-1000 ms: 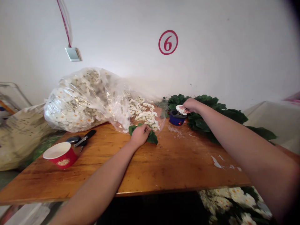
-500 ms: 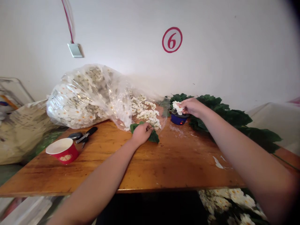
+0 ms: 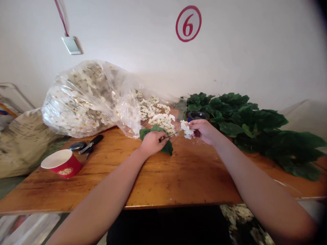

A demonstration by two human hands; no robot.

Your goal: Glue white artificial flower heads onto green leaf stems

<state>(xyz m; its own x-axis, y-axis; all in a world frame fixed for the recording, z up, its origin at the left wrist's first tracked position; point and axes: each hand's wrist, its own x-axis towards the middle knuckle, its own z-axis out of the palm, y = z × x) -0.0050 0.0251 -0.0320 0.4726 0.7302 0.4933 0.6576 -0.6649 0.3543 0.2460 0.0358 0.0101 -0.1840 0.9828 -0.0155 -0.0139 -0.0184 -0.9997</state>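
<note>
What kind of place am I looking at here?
Probably an artificial-flower assembly workstation: a plastic bag stuffed with white blossoms, a heap of green leaves on the wooden table, and a station number 6 on the wall.

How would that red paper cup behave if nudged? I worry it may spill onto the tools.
The red paper cup looks thin-walled, so probably light and easily slid. It narrows toward its base, so it may tip. The tools lie close behind it.

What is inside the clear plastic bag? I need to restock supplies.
The clear plastic bag is stuffed with white artificial flowers with yellow-orange centres; more white flowers spill from its open mouth onto the wooden table. Anything deeper in the bag is hidden by the outer flowers.
</note>
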